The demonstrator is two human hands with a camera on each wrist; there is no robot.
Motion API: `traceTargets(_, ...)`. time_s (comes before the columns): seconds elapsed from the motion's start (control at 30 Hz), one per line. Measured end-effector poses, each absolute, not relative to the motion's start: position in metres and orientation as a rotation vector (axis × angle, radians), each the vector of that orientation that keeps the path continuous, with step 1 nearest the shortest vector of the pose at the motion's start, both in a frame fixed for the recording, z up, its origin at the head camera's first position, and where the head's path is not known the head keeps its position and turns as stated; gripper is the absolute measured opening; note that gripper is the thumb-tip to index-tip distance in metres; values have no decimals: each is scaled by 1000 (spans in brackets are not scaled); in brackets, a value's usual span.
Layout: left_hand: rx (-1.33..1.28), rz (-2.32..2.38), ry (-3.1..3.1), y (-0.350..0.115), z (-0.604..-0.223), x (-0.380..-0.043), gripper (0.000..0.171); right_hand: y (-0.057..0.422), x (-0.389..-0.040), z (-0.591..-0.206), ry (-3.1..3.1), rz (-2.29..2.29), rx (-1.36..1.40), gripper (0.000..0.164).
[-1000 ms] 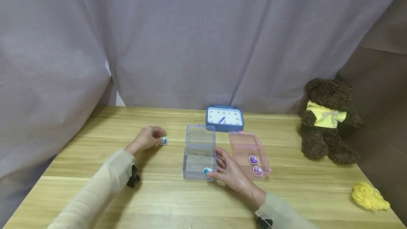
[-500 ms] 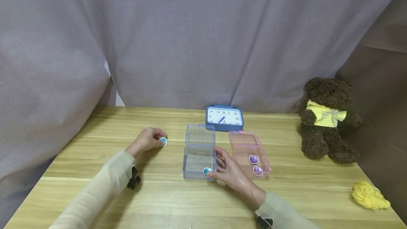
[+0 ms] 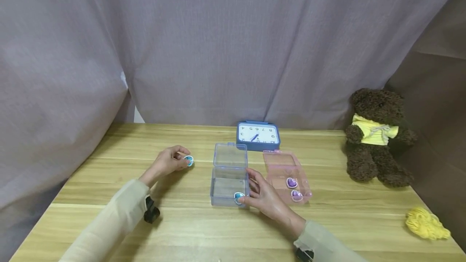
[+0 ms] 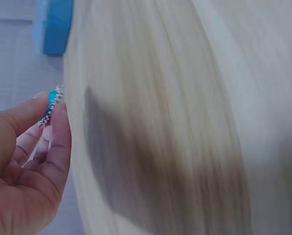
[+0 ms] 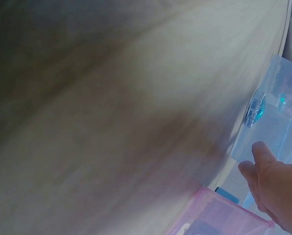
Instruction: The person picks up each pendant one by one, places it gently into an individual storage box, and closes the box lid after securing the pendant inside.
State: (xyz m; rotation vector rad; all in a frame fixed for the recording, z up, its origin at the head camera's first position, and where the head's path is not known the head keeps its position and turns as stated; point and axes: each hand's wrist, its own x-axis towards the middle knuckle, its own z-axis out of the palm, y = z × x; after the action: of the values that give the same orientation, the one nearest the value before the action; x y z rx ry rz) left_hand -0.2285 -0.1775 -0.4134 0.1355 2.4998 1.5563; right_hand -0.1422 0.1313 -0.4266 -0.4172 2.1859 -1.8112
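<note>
Over on the left, the left hand (image 3: pixel 168 162) pinches a blue gem (image 3: pixel 189 160) just above the table (image 3: pixel 189 229). The right hand (image 3: pixel 268 200) touches the open clear box (image 3: pixel 223 201), fingers spread along its right side; a second blue gem (image 3: pixel 238 195) sits in its near right corner. The pink box (image 3: pixel 279 182), farther right, holds two purple gems (image 3: pixel 292 182).

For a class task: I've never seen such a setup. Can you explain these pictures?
No machine: a person works bare-handed. The wide view comes from a head camera, the closer two from wrist cameras. The wooden table holds an open bluish box, an open pink box, a clock, teddy bear and yellow yarn. The left hand pinches a blue gem between its fingers; the right hand holds the bluish box. That box contains another blue gem, the pink one two purple gems.
</note>
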Motion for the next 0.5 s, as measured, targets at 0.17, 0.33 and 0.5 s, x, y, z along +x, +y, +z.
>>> traceTargets(0.17,189,1859,2219,-168,-409,-219,35,132,-142,-426,2179,-1810,-408,92)
traceTargets(0.33,217,1984,2073,-155,-402,-209,38,131,-143,-426,2204,-1798,-395,93)
traceTargets(0.5,254,1965,2056,-140,-396,-199,39,131,-143,-426,2214,-1794,-393,93)
